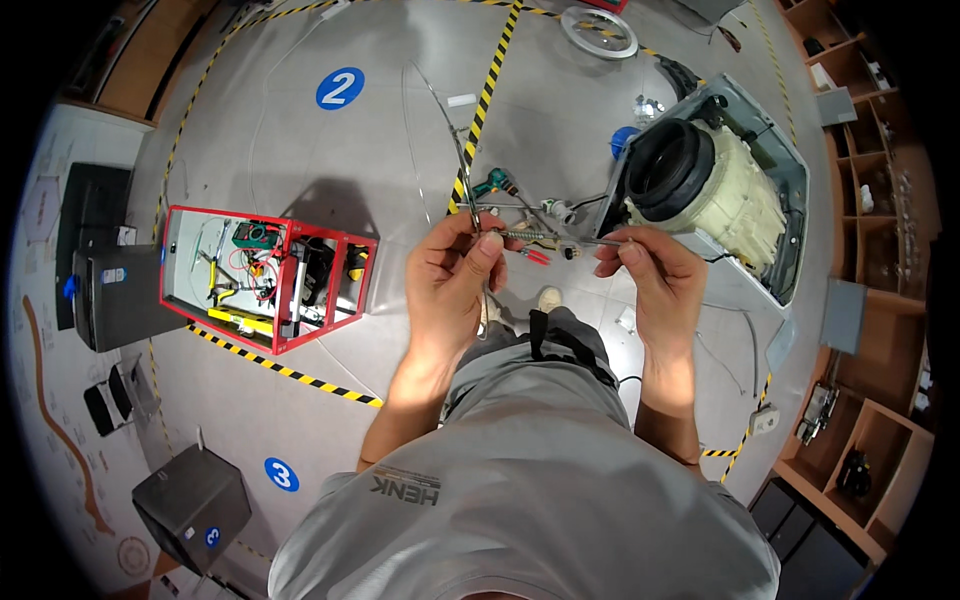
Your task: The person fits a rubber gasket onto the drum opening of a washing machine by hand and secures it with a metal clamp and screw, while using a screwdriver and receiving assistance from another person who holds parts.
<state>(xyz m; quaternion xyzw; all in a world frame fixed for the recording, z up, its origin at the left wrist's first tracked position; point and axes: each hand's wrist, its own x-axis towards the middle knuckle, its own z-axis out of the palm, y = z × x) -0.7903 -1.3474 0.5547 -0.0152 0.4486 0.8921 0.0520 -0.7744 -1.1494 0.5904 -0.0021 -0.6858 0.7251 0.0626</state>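
My left hand [447, 280] is closed, thumb and fingers pinching a thin metal wire hoop at the near end of its coil spring [524, 236]. The wire [462, 150] rises from this grip in a long bent loop, and part of it hangs below the hand. My right hand [662, 275] pinches the thin wire end to the right of the spring, so the spring lies stretched across between both hands. On the floor beyond are a green cordless drill [494, 183] and red-handled pliers [536, 257], partly behind the spring.
To the right, an opened washing machine cabinet [790, 150] holds a cream tub [745, 200] with a black rubber door gasket [660, 170]. A red-framed tool box [372, 262] stands left. A pale ring [577, 42] lies far off; wooden shelves [880, 300] line the right side.
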